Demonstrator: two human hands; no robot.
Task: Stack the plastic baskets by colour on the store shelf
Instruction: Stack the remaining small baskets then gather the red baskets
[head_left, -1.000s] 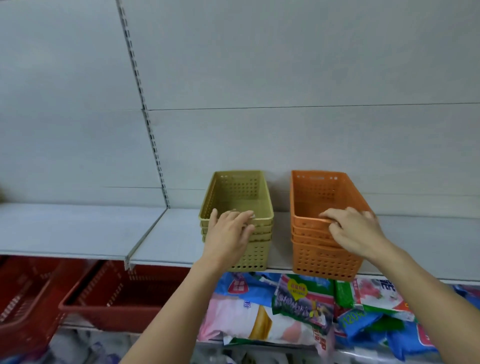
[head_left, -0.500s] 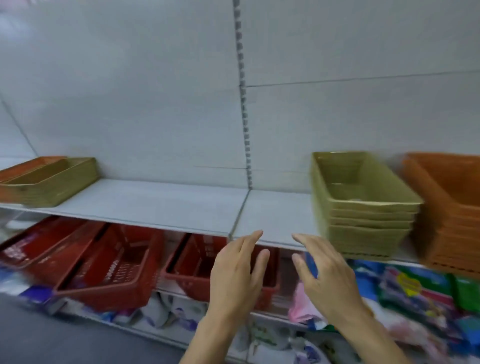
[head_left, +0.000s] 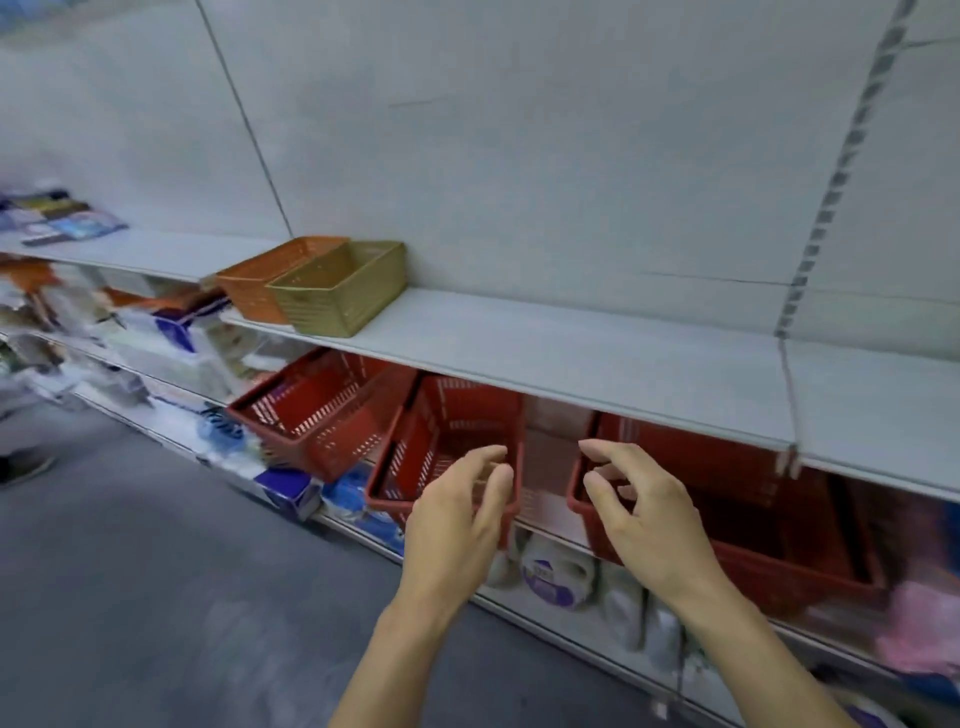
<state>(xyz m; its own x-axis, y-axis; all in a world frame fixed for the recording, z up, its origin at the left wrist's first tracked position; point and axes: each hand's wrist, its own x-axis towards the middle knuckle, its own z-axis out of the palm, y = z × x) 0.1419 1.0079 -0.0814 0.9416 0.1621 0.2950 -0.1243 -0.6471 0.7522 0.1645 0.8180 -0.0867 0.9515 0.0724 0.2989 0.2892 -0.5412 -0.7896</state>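
Your left fingers (head_left: 491, 470) were loosely curled with nothing in them, the thumb apart from the rest, and the left hand (head_left: 457, 519) hung palm-right in the air before the lower tier. Your right fingers (head_left: 605, 452) were bent the same slack way, also grasping nothing, and the right hand (head_left: 641, 519) faced palm-left, so the two palms looked at each other with a gap between them. Both forearms rose from the near bottom edge and leaned toward the far left.

Past your hands, three red baskets sat tilted on the tier under the shelf (head_left: 597, 364): one at the left (head_left: 322, 421), one in the middle (head_left: 447, 447) just beyond your left fingers, and one at the right (head_left: 737, 509) behind your right hand. Whether either hand touched a red rim, the blurred view did not settle.

On the shelf, well to the far left of your hands, an orange basket (head_left: 260, 283) and an olive basket (head_left: 337, 288) stood upright and side by side, walls touching, the olive one on the right. Each ran its long axis from the shelf's near edge back toward the wall, its open mouth upward. Blurred packaged goods (head_left: 558, 574) lay below the red baskets, and a grey floor (head_left: 156, 571) spread at the left.
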